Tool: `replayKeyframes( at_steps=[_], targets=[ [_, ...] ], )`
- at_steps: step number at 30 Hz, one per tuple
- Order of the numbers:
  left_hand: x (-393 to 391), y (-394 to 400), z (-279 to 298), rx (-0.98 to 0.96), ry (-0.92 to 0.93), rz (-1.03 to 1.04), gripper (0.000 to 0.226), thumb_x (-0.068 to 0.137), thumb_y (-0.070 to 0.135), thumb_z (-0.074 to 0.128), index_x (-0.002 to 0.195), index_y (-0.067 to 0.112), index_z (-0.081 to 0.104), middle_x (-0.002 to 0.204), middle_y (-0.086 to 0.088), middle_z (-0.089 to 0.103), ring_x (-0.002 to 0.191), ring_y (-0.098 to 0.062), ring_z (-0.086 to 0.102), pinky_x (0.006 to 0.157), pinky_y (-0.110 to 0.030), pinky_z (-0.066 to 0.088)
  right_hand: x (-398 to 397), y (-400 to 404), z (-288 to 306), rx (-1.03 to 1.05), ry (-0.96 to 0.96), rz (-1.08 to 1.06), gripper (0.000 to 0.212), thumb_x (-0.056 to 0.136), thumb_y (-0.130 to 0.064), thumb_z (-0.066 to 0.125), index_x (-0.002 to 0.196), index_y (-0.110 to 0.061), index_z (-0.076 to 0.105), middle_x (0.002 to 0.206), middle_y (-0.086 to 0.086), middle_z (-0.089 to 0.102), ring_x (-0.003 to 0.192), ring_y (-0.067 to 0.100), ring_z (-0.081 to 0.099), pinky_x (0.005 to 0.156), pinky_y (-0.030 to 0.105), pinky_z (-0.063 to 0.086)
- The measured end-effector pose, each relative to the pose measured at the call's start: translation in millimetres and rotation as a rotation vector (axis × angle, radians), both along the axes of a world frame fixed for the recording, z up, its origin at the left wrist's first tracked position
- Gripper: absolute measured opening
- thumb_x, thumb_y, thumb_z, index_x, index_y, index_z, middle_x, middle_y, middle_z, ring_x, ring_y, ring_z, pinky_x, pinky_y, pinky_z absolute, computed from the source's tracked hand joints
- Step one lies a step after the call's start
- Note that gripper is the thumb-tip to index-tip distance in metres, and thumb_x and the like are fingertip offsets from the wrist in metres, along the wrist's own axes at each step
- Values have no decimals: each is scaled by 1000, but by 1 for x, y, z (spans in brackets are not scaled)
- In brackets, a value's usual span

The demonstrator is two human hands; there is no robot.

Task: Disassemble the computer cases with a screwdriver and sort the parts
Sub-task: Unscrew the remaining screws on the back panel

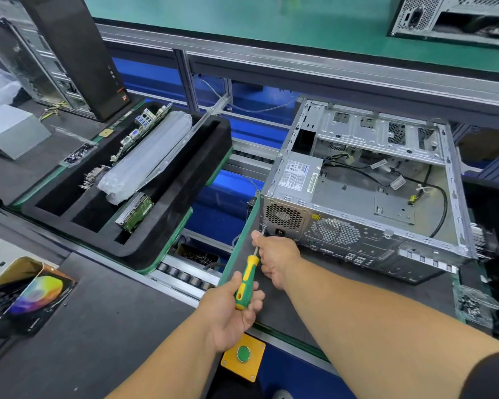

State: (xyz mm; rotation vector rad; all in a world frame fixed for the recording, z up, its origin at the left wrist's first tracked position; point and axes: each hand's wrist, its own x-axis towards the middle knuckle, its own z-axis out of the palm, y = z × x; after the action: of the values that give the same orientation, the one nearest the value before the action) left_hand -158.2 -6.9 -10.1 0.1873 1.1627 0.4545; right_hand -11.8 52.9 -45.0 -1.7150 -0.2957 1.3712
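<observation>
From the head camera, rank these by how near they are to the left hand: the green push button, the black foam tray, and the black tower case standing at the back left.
1. Green push button: just below the left hand, at the bench edge.
2. Black foam tray: up and left, over the conveyor.
3. Black tower case: far back left, standing upright.

- The left hand (231,309) grips the green-and-yellow screwdriver (247,280), whose tip meets the rear corner of the open computer case (363,191).
- The right hand (277,257) pinches the shaft near the tip.
- A black foam tray (185,214) to the left holds circuit boards (139,131) and a plastic-wrapped part (147,159).
- A green button (243,353) sits on a yellow plate below.
</observation>
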Motion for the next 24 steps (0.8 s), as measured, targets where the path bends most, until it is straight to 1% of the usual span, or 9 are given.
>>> replayKeyframes(
  at_steps=[2, 4, 6, 8, 10, 14, 16, 19, 24],
  targets=[
    [6, -5, -1, 184, 166, -49, 42, 108, 44, 50, 116, 5, 65, 88, -14, 73, 55, -18, 62, 40, -25, 46, 0, 0, 1, -6, 0, 18, 36, 91, -40, 75, 103, -5, 73, 56, -1, 47, 44, 13, 33, 41, 26, 29],
    [7, -12, -7, 562, 507, -195, 22, 103, 42, 60, 117, 25, 59, 95, -7, 71, 61, -19, 66, 49, -32, 52, -1, 3, 2, -32, 1, 18, 38, 91, -42, 75, 106, -7, 72, 58, 0, 46, 45, 13, 33, 40, 26, 28],
    [5, -21, -18, 816, 751, -316, 31, 92, 37, 75, 110, 36, 50, 99, 0, 65, 75, -19, 70, 60, -36, 58, -1, 4, 4, -52, -6, 13, 40, 90, -44, 76, 109, -9, 72, 63, 0, 48, 49, 14, 35, 42, 27, 31],
    [4, -25, -22, 796, 751, -209, 27, 93, 27, 76, 105, 32, 53, 95, -4, 68, 70, -17, 71, 56, -35, 60, -2, 5, 4, -56, -7, 8, 40, 89, -44, 76, 108, -9, 72, 63, 0, 48, 49, 14, 36, 41, 26, 31],
    [5, -24, -18, 647, 588, -42, 7, 100, 19, 66, 105, 18, 61, 89, -13, 71, 60, -16, 69, 51, -26, 56, -1, 4, 4, -54, 17, 11, 37, 92, -45, 73, 101, -9, 72, 59, -1, 43, 44, 12, 30, 41, 24, 25],
    [3, -9, -2, 186, 175, 282, 23, 109, 25, 53, 111, 4, 64, 74, -15, 71, 56, -19, 66, 45, -24, 53, 3, 1, 5, -36, 82, 77, 35, 100, -42, 63, 90, -11, 74, 49, -6, 39, 40, 10, 25, 41, 22, 21],
    [0, -4, 4, 74, 133, 283, 30, 109, 33, 51, 115, 6, 62, 73, -18, 72, 54, -20, 65, 41, -22, 51, 2, 0, 5, -31, 65, 97, 34, 100, -41, 63, 89, -11, 76, 50, -5, 40, 41, 10, 27, 41, 23, 23],
    [4, -6, 3, 121, 236, 149, 39, 109, 45, 45, 119, 10, 59, 75, -18, 73, 52, -20, 63, 41, -25, 48, 1, 0, 5, -28, 20, 75, 35, 98, -42, 65, 87, -11, 76, 58, -1, 38, 46, 12, 26, 43, 25, 23],
    [0, -21, -16, 617, 641, -62, 22, 96, 31, 72, 107, 27, 53, 89, -10, 72, 54, -10, 65, 50, -29, 53, -2, -1, 7, -37, -32, 43, 36, 97, -45, 65, 87, -12, 77, 63, 1, 39, 47, 13, 26, 42, 26, 25]
  ],
)
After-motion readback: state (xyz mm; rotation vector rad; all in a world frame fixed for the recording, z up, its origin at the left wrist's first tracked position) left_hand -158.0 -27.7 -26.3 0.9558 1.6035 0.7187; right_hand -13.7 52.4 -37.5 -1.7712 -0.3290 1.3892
